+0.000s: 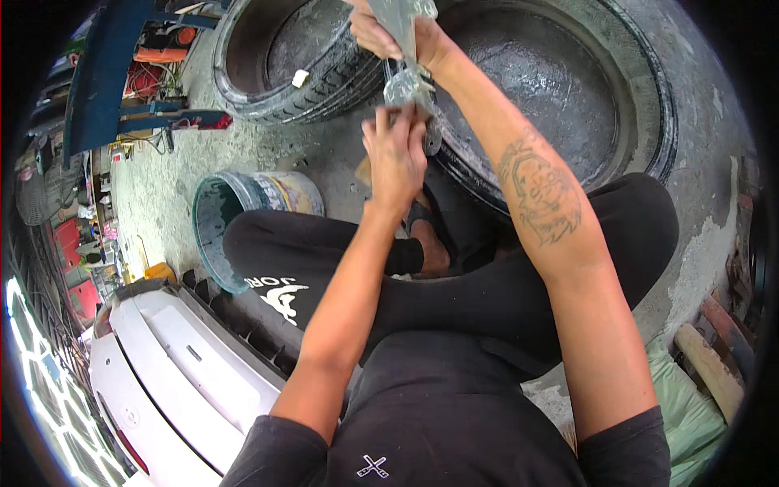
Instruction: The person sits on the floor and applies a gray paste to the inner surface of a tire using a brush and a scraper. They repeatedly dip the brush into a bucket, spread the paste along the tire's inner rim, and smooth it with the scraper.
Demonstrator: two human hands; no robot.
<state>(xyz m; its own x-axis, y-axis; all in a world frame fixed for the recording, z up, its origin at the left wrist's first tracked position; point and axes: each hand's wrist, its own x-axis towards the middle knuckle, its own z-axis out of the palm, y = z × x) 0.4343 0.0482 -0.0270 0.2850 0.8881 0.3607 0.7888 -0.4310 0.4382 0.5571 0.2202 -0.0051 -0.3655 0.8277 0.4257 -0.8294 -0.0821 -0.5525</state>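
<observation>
My right hand (430,47) grips a long, light grey part (396,18) with a bracket-like lower end, holding it up over the gap between two tyres. Its fingers wrap round the part's upper stretch. Just below, my left hand (395,154) is closed against the lower end, fingers bent. Something small and brownish shows at its fingertips, too hidden to name. The large right tyre (661,89) lies flat on the floor beyond my knees. A second tyre (345,85) lies to its left, with a small white lump (300,79) on its tread.
Left of my knee, a teal bucket (217,199) lies tipped. A white car body panel (174,357) stands at lower left. Dark blue metal framework (105,81) rises at far left. A green sack (690,406) and wooden pieces (706,365) lie at lower right.
</observation>
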